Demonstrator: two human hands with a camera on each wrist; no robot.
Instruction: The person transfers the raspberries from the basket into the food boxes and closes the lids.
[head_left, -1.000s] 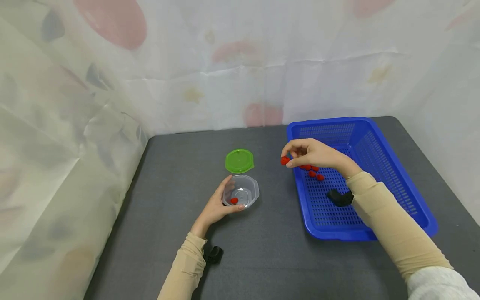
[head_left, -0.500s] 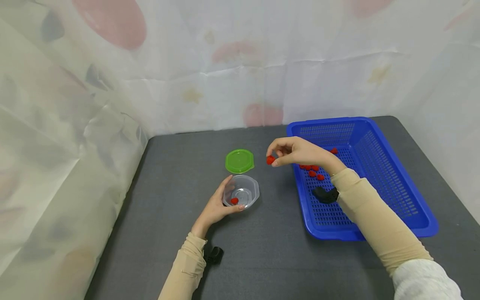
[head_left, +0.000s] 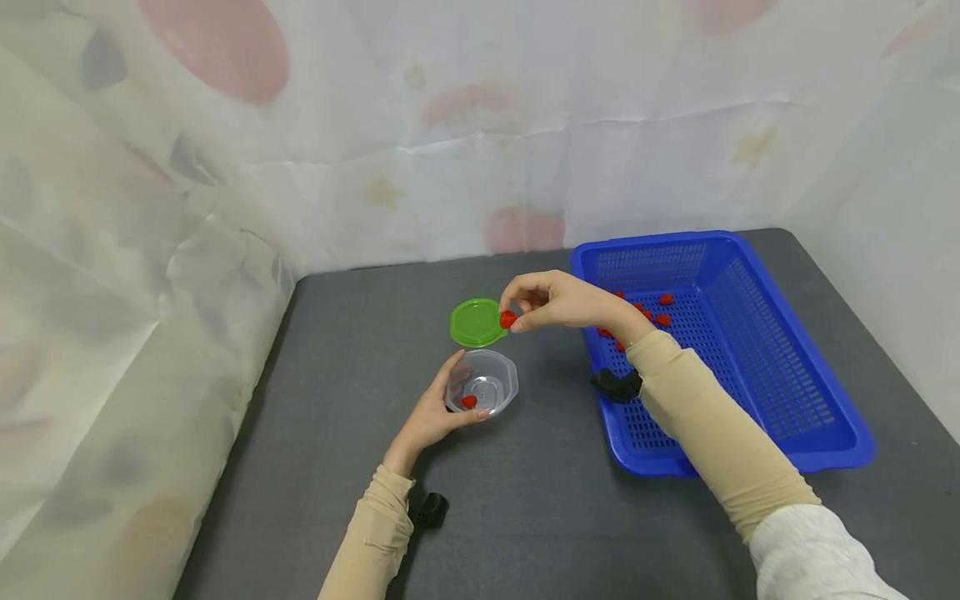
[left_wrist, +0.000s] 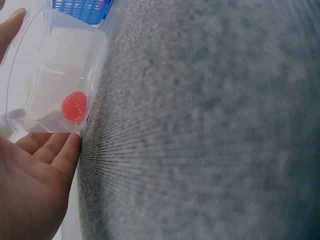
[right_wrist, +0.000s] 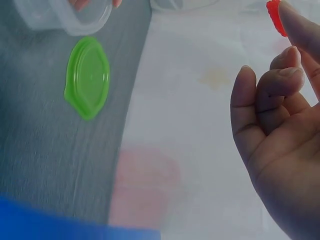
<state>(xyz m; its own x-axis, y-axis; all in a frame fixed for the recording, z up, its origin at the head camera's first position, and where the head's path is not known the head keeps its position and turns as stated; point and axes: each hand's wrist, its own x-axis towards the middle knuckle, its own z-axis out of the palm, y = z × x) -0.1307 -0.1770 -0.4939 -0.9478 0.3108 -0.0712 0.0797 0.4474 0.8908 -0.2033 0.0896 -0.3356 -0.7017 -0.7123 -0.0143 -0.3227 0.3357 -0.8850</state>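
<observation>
My left hand [head_left: 432, 422] grips a clear plastic container [head_left: 504, 382] by its side, thumb at the near rim and fingers around the far left. One red raspberry [left_wrist: 74, 107] lies inside on the container's bottom. Between thumb and fingertips, my right hand [head_left: 558, 302] pinches another raspberry [head_left: 507, 319], held up and to the right of the container. In the head view this raspberry overlaps the right edge of a green lid [head_left: 476, 323], which lies flat on the table just behind the container.
A blue plastic basket [head_left: 757, 417] stands on the right of the dark grey table [head_left: 315, 400], partly under my right forearm. Several raspberries [head_left: 663, 320] lie in its left part. Patterned cloth [head_left: 375, 150] hangs behind and along the left.
My right hand has moved left with the raspberry, from above the basket's left rim to beside the green lid. The left hand and the container have stayed in place.
</observation>
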